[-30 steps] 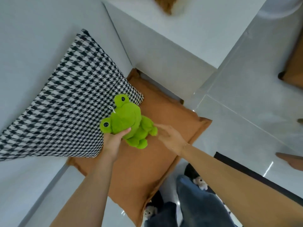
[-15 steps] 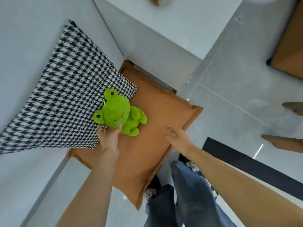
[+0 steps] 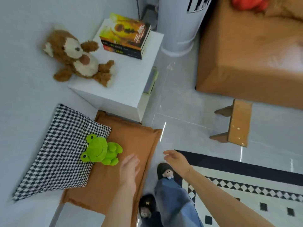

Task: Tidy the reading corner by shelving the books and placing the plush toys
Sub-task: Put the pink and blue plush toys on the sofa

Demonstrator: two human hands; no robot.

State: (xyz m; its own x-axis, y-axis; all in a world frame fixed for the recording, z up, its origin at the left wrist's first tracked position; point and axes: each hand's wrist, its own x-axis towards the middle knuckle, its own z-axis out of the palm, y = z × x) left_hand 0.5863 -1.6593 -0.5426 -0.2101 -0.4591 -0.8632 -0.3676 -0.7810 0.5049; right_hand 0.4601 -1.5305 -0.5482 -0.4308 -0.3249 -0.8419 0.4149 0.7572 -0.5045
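A green frog plush (image 3: 100, 151) leans against the houndstooth pillow (image 3: 60, 149) on the orange floor cushion (image 3: 131, 140). My left hand (image 3: 129, 169) hovers open just right of the frog, holding nothing. My right hand (image 3: 176, 159) is open over the floor beside the cushion, empty too. A brown and cream plush dog (image 3: 77, 57) sits on top of the white cube shelf (image 3: 124, 89). A stack of books (image 3: 126, 36) lies on the shelf's far end. More books (image 3: 151, 79) show in its open side.
An orange sofa (image 3: 249, 51) fills the upper right, with a small wooden stool (image 3: 236, 125) in front. A white cylinder unit (image 3: 178, 25) stands behind the shelf. A black and white patterned rug (image 3: 246, 185) lies under my feet at the lower right.
My left hand has let go of the frog, which now rests against the pillow. Both hands have drawn back toward me, and the view has lifted to show the shelf top.
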